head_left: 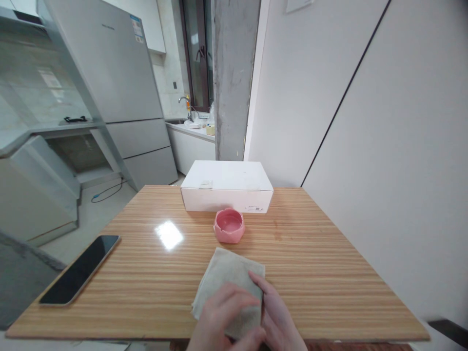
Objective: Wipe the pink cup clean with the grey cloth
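A folded grey-beige cloth (229,268) lies near the front edge of the wooden table, its layered edges showing on the left. My right hand (278,314) grips the cloth's right side, thumb on top and the other fingers hidden underneath. Over the lower part of the cloth is my left hand (224,314), slightly blurred. Its fingers curve loosely, with a gap between them and the thumb; whether they touch the fabric I cannot tell. Just beyond the cloth sits a pink faceted ashtray (229,233) with notches in its rim.
Behind the ashtray stands a closed white box (226,199). A smartphone (81,271) lies dark screen up along the left edge of the table (329,282). White wall panels (383,161) border the right side. A fridge (106,63) and a sink counter are farther back.
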The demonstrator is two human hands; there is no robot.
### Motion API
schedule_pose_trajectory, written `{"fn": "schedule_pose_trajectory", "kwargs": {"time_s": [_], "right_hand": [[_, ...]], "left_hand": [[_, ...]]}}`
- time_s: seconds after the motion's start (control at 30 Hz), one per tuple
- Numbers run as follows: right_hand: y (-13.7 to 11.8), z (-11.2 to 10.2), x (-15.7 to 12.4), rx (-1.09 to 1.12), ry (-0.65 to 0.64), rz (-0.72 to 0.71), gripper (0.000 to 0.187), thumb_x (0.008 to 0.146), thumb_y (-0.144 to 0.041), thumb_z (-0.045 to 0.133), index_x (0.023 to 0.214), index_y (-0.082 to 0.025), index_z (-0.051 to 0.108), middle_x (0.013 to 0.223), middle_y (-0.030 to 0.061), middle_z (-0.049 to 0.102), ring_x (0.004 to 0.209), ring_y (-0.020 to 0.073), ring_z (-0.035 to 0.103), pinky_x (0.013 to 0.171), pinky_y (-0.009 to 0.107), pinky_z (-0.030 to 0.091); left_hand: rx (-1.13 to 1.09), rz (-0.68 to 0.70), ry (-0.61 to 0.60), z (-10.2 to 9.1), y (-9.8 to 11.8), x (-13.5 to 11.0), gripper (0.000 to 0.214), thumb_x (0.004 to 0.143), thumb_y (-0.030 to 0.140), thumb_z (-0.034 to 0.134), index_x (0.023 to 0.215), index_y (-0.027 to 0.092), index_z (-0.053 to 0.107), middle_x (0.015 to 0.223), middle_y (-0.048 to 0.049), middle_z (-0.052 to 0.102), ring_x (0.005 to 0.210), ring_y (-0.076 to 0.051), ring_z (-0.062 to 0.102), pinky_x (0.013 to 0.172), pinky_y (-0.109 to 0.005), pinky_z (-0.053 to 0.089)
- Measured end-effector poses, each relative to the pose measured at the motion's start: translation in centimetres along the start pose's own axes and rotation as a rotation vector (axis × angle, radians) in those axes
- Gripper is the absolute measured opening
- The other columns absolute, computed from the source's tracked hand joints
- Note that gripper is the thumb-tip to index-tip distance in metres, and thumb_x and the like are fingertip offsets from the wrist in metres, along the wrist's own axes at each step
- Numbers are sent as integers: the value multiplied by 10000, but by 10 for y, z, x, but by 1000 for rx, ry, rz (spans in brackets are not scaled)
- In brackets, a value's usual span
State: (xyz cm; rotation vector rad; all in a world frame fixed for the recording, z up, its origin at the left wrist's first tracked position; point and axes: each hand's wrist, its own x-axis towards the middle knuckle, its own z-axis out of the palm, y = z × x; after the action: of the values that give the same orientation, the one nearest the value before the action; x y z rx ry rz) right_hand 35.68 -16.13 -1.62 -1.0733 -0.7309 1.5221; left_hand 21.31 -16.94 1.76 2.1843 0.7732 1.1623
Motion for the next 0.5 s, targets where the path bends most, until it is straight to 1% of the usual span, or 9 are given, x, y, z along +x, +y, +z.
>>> {"fn": "schedule_pose_trajectory", "kwargs": {"time_s": [0.03, 0.07, 0.1, 0.13, 0.2, 0.27, 0.33, 0.43, 0.5], "right_hand": [[-2, -5, -2, 111, 14, 107, 325, 818, -436, 603, 782, -136, 723, 680, 112, 755, 744, 290, 743, 701, 420, 597], [-3, -10, -3, 239, 36, 218, 295, 802, -410, 631, 839, -133, 726, 726, 114, 767, 782, 295, 748, 731, 426, 597], [-5, -15, -4, 340, 78, 284, 266, 783, -375, 663, 876, -133, 724, 763, 113, 775, 809, 297, 751, 753, 428, 597], [-7, -21, -5, 403, 127, 301, 246, 773, -335, 685, 914, -136, 720, 806, 110, 782, 842, 295, 751, 775, 427, 598], [-10, -37, -3, 455, 217, 288, 244, 752, -261, 721, 966, -145, 707, 868, 108, 786, 896, 295, 747, 805, 432, 599], [-16, -57, 1, 459, 345, 237, 223, 742, -224, 734, 954, -165, 697, 866, 98, 785, 884, 302, 748, 795, 459, 609], [-27, -79, 8, 465, 489, 133, 188, 750, -196, 715, 935, -191, 687, 909, 89, 782, 885, 296, 745, 781, 475, 618], [-49, -101, 23, 517, 744, -116, 243, 741, -155, 695, 964, -249, 674, 1048, 32, 758, 972, 225, 722, 804, 388, 622], [-62, -102, 36, 468, 839, -289, 271, 755, -201, 682, 1020, -257, 663, 1165, 28, 720, 1087, 205, 677, 862, 363, 603]], "left_hand": [[-25, -133, 43, -11, -6, 12, 253, 880, 352, 621, 1125, 288, 632, 1061, -58, 707, 958, -226, 677, 813, -349, 573], [-21, -196, 133, -21, -16, 26, 262, 878, 348, 620, 1133, 288, 633, 1135, -57, 688, 1051, -241, 651, 892, -384, 549], [-9, -233, 181, -30, -29, 39, 356, 845, 344, 661, 1192, 282, 610, 1225, -64, 649, 1158, -261, 601, 995, -433, 494], [4, -260, 220, -36, -46, 52, 535, 776, 343, 734, 1276, 270, 557, 1316, -82, 593, 1247, -284, 539, 1066, -473, 432], [9, -362, 210, -42, -83, 74, 905, 628, 346, 844, 1418, 238, 415, 1464, -139, 450, 1363, -335, 416, 1124, -522, 345], [-45, -456, 139, -41, -117, 88, 1115, 517, 351, 901, 1464, 210, 331, 1490, -185, 404, 1369, -363, 406, 1122, -537, 337], [-131, -469, 56, -36, -140, 93, 1171, 494, 340, 914, 1474, 199, 287, 1438, -183, 470, 1334, -344, 459, 1117, -519, 348], [-217, -418, 32, -30, -149, 93, 1057, 511, 320, 915, 1400, 195, 358, 1342, -144, 565, 1252, -296, 545, 1083, -464, 395], [-218, -388, 50, -28, -146, 93, 950, 513, 321, 915, 1318, 200, 425, 1295, -116, 598, 1191, -273, 587, 1031, -429, 442]]}}
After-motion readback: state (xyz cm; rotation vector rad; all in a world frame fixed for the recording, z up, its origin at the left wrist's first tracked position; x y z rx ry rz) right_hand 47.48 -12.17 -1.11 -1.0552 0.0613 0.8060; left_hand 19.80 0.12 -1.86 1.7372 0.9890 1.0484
